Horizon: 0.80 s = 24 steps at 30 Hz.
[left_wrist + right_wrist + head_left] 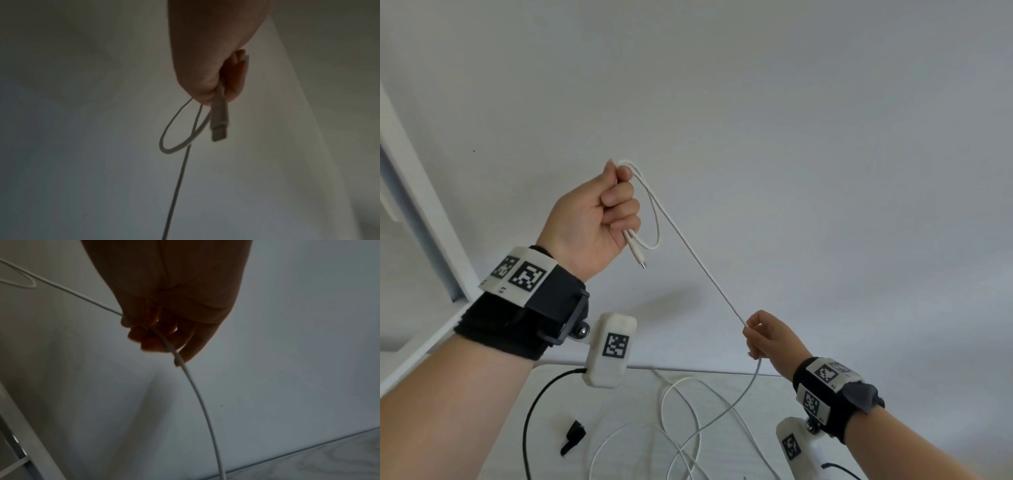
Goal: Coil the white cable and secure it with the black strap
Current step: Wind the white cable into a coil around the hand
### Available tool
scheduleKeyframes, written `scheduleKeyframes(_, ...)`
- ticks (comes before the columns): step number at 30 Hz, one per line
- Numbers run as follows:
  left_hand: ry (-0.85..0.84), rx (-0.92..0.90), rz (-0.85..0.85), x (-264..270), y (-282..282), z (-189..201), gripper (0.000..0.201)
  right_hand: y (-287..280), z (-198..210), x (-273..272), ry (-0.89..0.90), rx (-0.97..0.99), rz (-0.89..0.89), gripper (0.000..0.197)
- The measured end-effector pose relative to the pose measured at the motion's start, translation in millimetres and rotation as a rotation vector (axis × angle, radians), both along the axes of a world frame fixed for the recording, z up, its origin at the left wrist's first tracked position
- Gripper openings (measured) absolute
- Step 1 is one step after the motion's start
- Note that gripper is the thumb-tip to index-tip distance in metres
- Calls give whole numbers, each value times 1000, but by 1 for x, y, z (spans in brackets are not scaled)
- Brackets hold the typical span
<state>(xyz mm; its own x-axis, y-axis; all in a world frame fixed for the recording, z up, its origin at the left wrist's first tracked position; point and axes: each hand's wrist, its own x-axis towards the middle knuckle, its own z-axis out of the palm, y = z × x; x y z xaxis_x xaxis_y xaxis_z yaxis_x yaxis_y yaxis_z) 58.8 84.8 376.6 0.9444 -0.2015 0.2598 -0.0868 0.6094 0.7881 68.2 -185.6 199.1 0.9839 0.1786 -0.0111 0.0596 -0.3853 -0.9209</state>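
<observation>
White cable (698,270) strung taut between my raised hands | left hand (599,219) fisted round first loop, plug dangling | right hand (767,337) pinches the run (slack on table (640,380)) | next loop: match size, no twist.

Matt white cable (690,255) (cloth strap (573,437))

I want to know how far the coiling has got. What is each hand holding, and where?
Left hand grips the white cable at its first loop, by the plug end. Right hand pinches the cable farther along.
</observation>
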Motion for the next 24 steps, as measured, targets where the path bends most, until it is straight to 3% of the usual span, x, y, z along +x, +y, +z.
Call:
scheduleKeyframes(5, 13, 115, 78, -4, -8, -18, 27, -3, 7, -8, -142, -110, -172, 21)
scheduleKeyframes(14, 42, 352, 108, -10, -30, -46, 27, 24, 51, -36, -337, -576, 70, 14)
scheduleKeyframes(20, 77, 643, 76, -17, -45, -61, 24, 39, 82, -51, -479, -668, 170, 15)
scheduleKeyframes(24, 86, 728, 19, -22, -51, -68, 24, 42, 97, -55, -538, -690, 198, 17)
